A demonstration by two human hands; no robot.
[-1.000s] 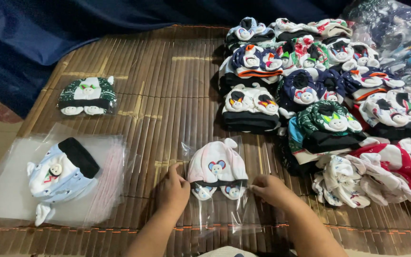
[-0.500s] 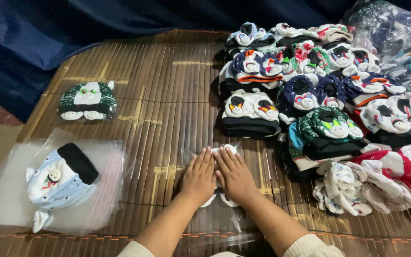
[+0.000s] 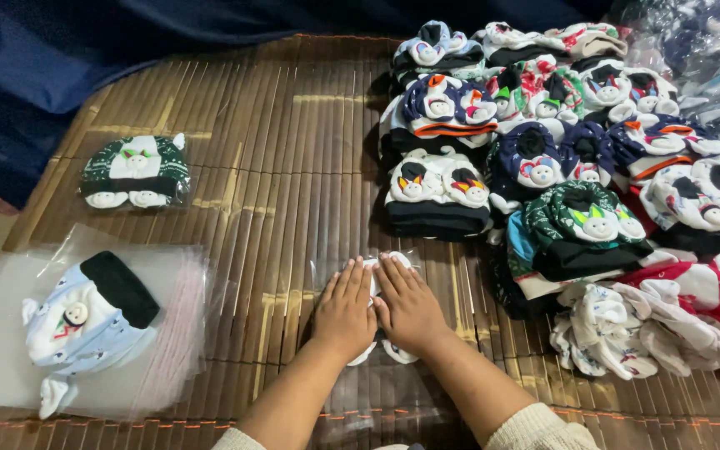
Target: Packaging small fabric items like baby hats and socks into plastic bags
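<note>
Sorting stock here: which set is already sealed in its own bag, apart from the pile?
The green set, alone at the mat's far left, bagged.

A slatted bamboo mat (image 3: 285, 158) covers the floor, with dark blue cloth (image 3: 60, 58) bunched behind it.

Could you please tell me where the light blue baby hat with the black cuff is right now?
In the head view, the light blue hat lies lower left on a stack of clear bags, left of both hands, below the bagged green hat.
</note>
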